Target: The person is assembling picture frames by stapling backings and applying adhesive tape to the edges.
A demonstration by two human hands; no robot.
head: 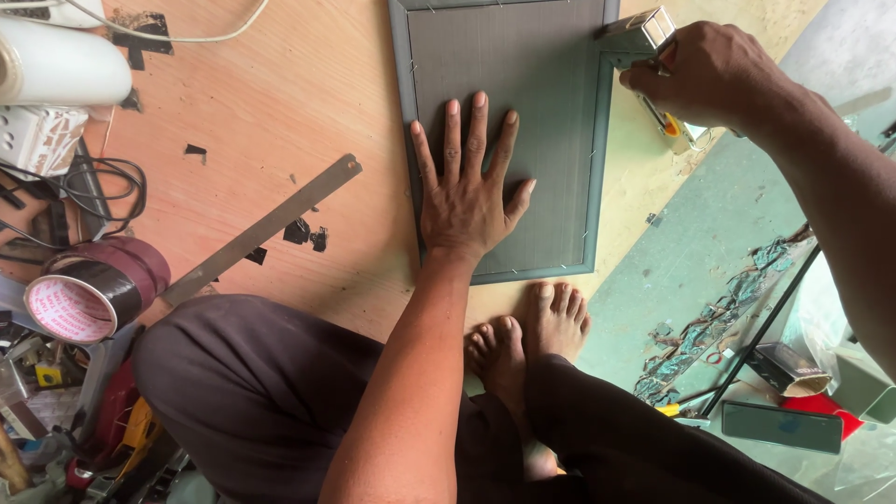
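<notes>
Fingers (467, 131) of the left hand (467, 201) spread wide and flat on the grey mesh of a framed screen panel (560, 140) lying on the plywood board (280, 84). At its right rail, the right hand (714, 70) wraps a staple gun (644, 37), probably metal. Such a panel looks light, with 1 stiff frame and yielding mesh, best gripped by its rails. A steel ruler (271, 224) lies nearby.

A metal ruler (266, 227) is lying diagonally on the plywood board (280, 93), a brown tape roll (93, 289) sitting near its lower end, black tape scraps (306, 233) just beside it, cables (103, 187) coiling at left.
</notes>
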